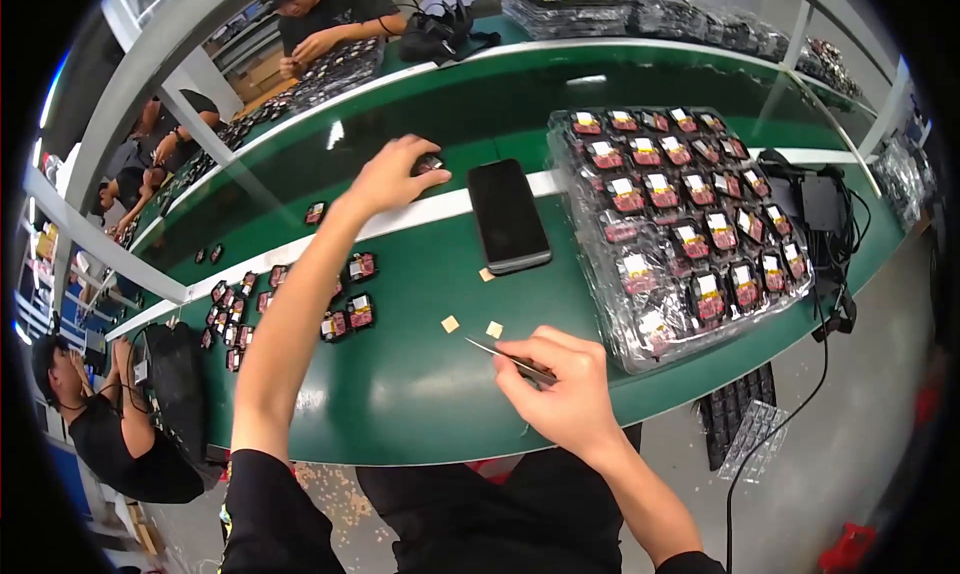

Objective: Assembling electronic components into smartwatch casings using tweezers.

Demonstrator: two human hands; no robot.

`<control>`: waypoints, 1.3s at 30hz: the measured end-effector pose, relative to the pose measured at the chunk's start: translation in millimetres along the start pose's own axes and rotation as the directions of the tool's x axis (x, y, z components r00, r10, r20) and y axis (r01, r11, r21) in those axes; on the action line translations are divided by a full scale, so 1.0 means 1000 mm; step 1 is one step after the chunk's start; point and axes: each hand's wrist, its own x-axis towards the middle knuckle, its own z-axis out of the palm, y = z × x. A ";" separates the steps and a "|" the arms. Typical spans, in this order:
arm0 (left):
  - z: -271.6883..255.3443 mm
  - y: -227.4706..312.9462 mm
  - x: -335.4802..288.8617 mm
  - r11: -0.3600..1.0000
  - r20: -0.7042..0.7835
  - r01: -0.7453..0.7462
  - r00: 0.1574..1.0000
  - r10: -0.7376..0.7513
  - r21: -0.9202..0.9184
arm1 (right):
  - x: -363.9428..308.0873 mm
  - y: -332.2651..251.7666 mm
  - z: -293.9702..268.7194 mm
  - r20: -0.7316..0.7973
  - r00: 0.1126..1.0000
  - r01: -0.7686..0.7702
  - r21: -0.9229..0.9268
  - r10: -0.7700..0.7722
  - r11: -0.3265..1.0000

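Stretched out over the green belt, my left hand (390, 177) has its fingers around a small black device (428, 164), partly hidden by them. My right hand (562, 386) grips a pair of tweezers (484, 347), whose tips point left just above the green tabletop (420, 394). Two small pale yellow square pieces (450, 324) lie close to the tips, and a third lies by the lower edge of a black phone-like slab (510, 217). Under and left of my left forearm sit several small black devices with reddish faces (361, 311).
Stacked clear plastic trays (640, 346) filled with similar devices stand at the right. Beside them are black adapters and cables (823, 206). A white rail (455, 204) separates tabletop and belt (540, 104). Grey frame posts (100, 236) rise at the left. Other people work across and to the left.
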 end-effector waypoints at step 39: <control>-0.054 0.146 -0.168 0.851 0.044 -0.106 0.988 0.150 -0.514 | -0.010 -0.007 -0.014 0.048 0.970 -0.238 -0.033 0.240 0.971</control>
